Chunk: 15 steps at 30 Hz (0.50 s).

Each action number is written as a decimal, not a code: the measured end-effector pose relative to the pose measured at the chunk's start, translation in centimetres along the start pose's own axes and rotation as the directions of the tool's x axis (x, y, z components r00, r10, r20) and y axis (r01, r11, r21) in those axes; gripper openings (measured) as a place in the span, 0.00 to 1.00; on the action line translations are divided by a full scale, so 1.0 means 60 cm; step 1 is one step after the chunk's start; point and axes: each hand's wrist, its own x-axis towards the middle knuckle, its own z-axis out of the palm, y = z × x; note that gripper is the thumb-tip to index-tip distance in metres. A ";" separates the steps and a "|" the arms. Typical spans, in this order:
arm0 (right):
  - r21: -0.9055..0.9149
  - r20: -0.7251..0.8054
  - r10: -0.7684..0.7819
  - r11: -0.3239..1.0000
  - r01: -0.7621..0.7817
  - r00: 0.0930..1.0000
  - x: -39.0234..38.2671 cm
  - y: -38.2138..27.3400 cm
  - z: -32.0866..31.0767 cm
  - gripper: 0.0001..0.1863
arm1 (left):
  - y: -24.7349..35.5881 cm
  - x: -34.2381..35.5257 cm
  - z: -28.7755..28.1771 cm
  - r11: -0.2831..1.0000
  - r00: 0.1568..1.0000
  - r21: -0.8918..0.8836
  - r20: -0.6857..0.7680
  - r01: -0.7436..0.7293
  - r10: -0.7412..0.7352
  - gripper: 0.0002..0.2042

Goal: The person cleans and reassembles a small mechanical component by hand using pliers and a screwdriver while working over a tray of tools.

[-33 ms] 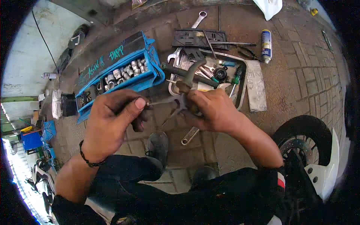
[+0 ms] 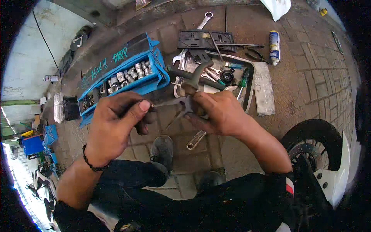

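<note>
My right hand (image 2: 222, 110) is closed around a grey forked metal part (image 2: 186, 104) with several arms. A curved grey arm (image 2: 201, 73) rises above my fist, with a brownish knob at its base; I cannot tell whether it all is one piece. One thin arm of the part points left, toward the fingertips of my left hand (image 2: 116, 123). My left thumb and forefinger are pinched together there on something too small to make out, at or touching that arm's end. A ring-ended spanner (image 2: 196, 140) lies on the paving below my right hand.
A blue toolbox (image 2: 162, 83) full of sockets (image 2: 133, 73) stands open at the left. Beyond my hands, a metal tray (image 2: 252, 83) holds spanners, a green screwdriver (image 2: 244, 79) and a round black part (image 2: 227, 76). Pliers (image 2: 257, 55), a spray can (image 2: 274, 48) and a wheel (image 2: 313, 145) are to the right.
</note>
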 end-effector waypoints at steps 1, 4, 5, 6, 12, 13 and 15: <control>0.036 -0.027 0.033 0.999 -0.032 0.999 0.005 -0.005 -0.007 0.22 | 0.001 0.002 0.002 1.000 1.000 0.014 -0.014 0.002 -0.002 0.13; 0.120 -0.137 0.089 0.990 -0.073 0.987 0.013 -0.018 -0.027 0.21 | 0.004 0.005 0.004 0.997 0.999 0.069 -0.028 -0.029 0.031 0.12; 0.132 -0.197 0.075 0.990 -0.049 0.977 0.011 -0.015 -0.029 0.21 | 0.005 0.005 0.003 0.995 0.998 0.090 -0.029 -0.046 0.048 0.12; 0.144 -0.254 0.065 0.989 -0.029 0.965 0.008 -0.012 -0.030 0.20 | 0.005 0.006 0.005 0.997 0.999 0.069 -0.028 -0.032 0.034 0.12; -0.163 -0.355 0.001 0.985 -0.064 0.935 0.000 -0.006 -0.053 0.21 | 0.016 0.009 0.007 0.999 0.998 0.051 0.067 0.003 -0.006 0.12; -0.161 -0.376 0.016 0.983 -0.082 0.927 0.002 -0.006 -0.053 0.22 | 0.020 0.007 0.011 0.998 0.998 0.055 0.066 0.005 -0.008 0.12; -0.162 -0.415 0.046 0.979 -0.124 0.909 0.006 -0.006 -0.051 0.24 | 0.021 0.008 0.015 0.998 0.998 0.060 0.066 0.016 -0.020 0.12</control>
